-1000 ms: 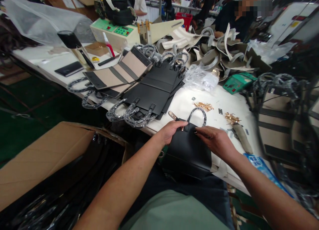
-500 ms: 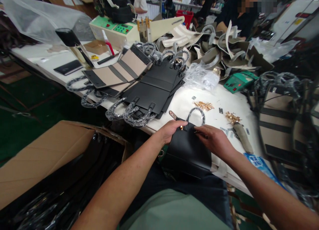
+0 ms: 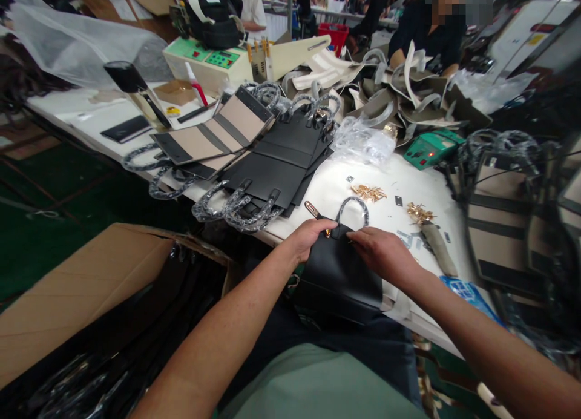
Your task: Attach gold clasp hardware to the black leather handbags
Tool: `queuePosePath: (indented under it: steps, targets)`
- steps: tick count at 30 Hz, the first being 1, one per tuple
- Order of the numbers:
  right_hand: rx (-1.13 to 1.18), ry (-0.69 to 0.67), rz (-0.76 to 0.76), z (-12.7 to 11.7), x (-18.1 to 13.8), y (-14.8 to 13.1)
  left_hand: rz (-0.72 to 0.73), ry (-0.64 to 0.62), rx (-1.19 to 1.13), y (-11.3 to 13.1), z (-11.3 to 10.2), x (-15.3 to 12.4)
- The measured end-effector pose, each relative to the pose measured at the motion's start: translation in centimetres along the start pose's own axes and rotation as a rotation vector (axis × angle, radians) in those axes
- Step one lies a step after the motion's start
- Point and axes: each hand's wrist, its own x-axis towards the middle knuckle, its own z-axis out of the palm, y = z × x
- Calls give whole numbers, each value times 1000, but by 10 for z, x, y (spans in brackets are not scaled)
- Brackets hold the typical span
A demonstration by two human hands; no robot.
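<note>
A black handbag [image 3: 342, 270] leans against the table's front edge, just above my lap. My left hand [image 3: 309, 236] grips its top edge on the left, thumb laid on the front beside a small gold fitting [image 3: 327, 232]. A strap with a gold-rimmed end [image 3: 311, 209] sticks out past that thumb. Plastic film covers the bag's looped handle [image 3: 365, 211], which stands up between my hands. At the bag's top right, my right hand [image 3: 384, 247] has its fingertips pinched together; what they hold, if anything, is too small to name.
Gold-coloured small parts lie in two heaps [image 3: 370, 192] [image 3: 420, 213] behind the bag. Flat black bags [image 3: 276, 171] are stacked to the left. A green device [image 3: 431, 148] stands behind the heaps. Below left is a cardboard box [image 3: 91, 280]. A person [image 3: 426, 34] sits across the table.
My right hand's fingertips have shifted slightly left along the bag's top. A red light now shows on the green device. The whole view has moved a little.
</note>
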Motion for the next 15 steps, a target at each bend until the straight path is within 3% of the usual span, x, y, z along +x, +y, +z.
queuePosePath:
  steps: [4, 10, 15]
  targets:
    - [114, 12, -35, 5, -3, 10, -15, 8, -28, 0, 1, -1]
    - [372, 130, 112, 13, -4, 14, -29, -1, -26, 0, 0, 0]
    - [432, 125, 85, 10, -2, 13, -21, 3, -20, 0, 0, -1]
